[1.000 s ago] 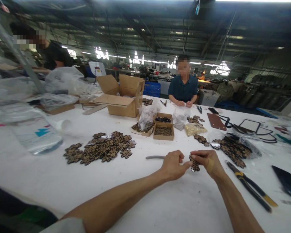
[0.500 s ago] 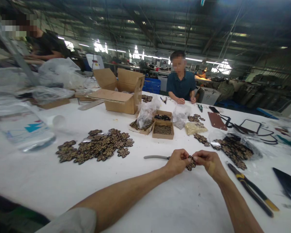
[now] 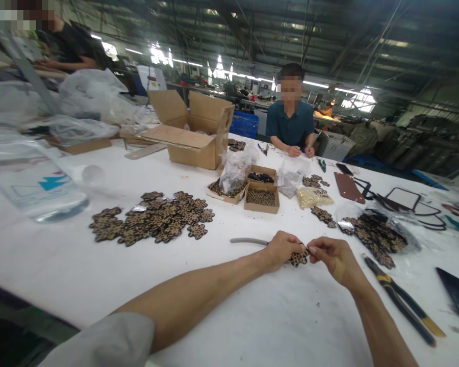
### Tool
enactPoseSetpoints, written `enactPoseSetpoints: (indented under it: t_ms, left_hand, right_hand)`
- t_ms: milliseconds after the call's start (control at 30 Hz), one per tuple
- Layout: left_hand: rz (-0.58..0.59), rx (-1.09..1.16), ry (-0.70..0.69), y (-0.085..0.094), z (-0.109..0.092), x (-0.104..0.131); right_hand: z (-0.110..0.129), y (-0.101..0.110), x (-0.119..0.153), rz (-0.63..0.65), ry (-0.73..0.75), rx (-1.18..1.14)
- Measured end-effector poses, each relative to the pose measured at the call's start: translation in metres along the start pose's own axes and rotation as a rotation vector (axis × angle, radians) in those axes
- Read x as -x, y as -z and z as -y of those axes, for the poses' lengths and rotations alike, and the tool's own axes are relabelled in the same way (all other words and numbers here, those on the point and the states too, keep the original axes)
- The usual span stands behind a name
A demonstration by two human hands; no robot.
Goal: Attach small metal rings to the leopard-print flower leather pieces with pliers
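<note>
Between my two hands is a small leopard-print patch (image 3: 299, 258) with a scalloped dark edge, just above the white table (image 3: 214, 285). My left hand (image 3: 285, 250) pinches it at its upper left, thumb on top. At the patch's upper right edge, the thumb and forefinger of my right hand (image 3: 334, 260) are pressed together; whether they hold a small part there is too small to tell. A tool with a grey handle (image 3: 249, 240) lies partly hidden behind my left hand. Pliers with black and yellow handles (image 3: 403, 300) lie right of my right hand.
A pile of leopard-print patches (image 3: 153, 219) lies left, another (image 3: 375, 237) right. Small boxes of metal parts (image 3: 261, 199) and an open carton (image 3: 193, 148) stand ahead. A large clear bottle (image 3: 34, 178) is at left, a phone (image 3: 457, 293) at right. A person (image 3: 290, 122) leans opposite.
The patch has tilted and shifted slightly left between my fingers, showing more of its print. The whole view has shifted a little. The person opposite has brought their hands closer together.
</note>
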State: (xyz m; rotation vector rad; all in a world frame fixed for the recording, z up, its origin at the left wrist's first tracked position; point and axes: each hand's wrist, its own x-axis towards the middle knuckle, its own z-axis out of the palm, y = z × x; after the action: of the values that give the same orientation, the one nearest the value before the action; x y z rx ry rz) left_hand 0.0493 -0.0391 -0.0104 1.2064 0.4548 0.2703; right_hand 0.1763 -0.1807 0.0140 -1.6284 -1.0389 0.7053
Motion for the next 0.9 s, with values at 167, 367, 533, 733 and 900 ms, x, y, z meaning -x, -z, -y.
enactPoseSetpoints:
  t_ms: [167,367,533,733,900]
  left_hand:
    - [0.104,0.168,0.112,0.002,-0.001,0.002]
    - [0.210,0.374,0.219,0.004,-0.007,0.006]
    - [0.198,0.406,0.240,0.005,-0.013,0.008]
    - [0.199,0.398,0.269,0.006,-0.013,0.005]
    - [0.214,0.387,0.302,0.006,-0.013,0.005]
  right_hand:
    - [0.003,-0.001,0.001,-0.013,0.180,0.175]
    - [-0.013,-0.017,-0.010,-0.102,0.231,-0.098]
    - [-0.022,-0.022,-0.013,-0.083,0.090,-0.303]
    - [-0.008,-0.009,-0.007,-0.047,0.071,-0.246]
    - [0.003,-0.008,-0.003,-0.022,0.077,-0.135]
